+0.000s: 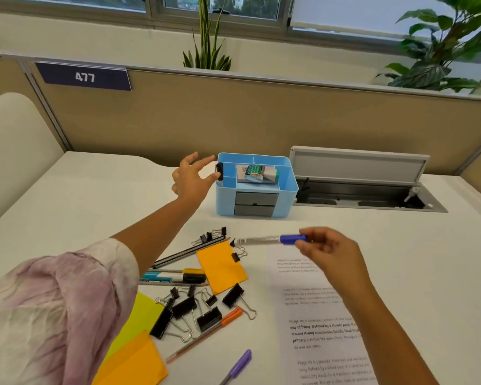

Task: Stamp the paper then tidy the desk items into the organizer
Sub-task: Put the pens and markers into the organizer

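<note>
Our right hand (326, 250) pinches a blurred blue-capped pen (272, 239) above the paper (325, 326), whose print is unreadable; our left hand (190, 177), fingers spread and holding nothing, nears the blue organizer (257, 184).

Organizer (257, 184) at desk (95, 195) rear, centre; cable tray (367, 190) to its right; binder clips (195, 309), pens (175, 276), sticky notes (222, 266) front-left; printed paper (328, 329) front-right.
</note>
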### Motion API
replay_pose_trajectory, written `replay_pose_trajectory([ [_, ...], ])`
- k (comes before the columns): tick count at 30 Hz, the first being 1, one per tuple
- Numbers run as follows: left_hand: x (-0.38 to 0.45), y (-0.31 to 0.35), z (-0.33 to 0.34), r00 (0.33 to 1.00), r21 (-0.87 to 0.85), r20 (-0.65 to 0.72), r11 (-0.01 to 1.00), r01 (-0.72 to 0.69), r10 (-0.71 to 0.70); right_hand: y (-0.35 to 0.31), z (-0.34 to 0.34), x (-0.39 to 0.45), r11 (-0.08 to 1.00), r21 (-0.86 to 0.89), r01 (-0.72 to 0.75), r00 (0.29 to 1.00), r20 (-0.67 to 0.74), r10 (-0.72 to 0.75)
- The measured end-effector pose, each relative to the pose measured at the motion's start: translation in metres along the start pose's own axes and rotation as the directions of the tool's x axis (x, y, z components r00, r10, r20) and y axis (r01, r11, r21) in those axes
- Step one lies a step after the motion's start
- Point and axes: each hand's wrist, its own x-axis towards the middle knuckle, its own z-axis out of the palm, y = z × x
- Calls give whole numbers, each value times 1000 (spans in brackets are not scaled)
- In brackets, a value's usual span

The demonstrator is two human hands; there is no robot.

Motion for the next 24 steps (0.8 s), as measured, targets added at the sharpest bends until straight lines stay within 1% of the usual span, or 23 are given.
replay_pose_trajectory([
  [3, -9, -10, -10, 999, 24, -29, 1000, -18, 18, -23, 14, 29, 983, -134, 124, 990, -43, -131],
  [5, -19, -19, -21, 997, 33, -63, 999, -43, 45, -39, 24, 50, 976, -121, 179, 980, -65, -188],
  [7, -32, -31, -32, 990, 62, -94, 993, -98, 103, -54, 34, 72, 974, -114, 194, 973, -103, -206],
  [9, -46, -44, -43, 982, 107, -93, 983, -152, 162, -66, 44, 91, 969, -137, 207, 967, -122, -224],
  [12, -66, -64, -58, 979, 154, -74, 973, -175, 188, -76, 59, 113, 953, -205, 222, 963, -110, -248],
  [20, -99, -99, -81, 995, 236, -25, 968, -88, 96, -82, 94, 131, 875, -425, 231, 966, -8, -259],
  [22, -103, -103, -82, 998, 246, 13, 967, -68, 67, -82, 95, 125, 877, -418, 237, 964, -11, -266],
  [24, -107, -102, -82, 997, 238, 70, 971, -27, 11, -76, 94, 113, 893, -373, 252, 961, -12, -276],
])
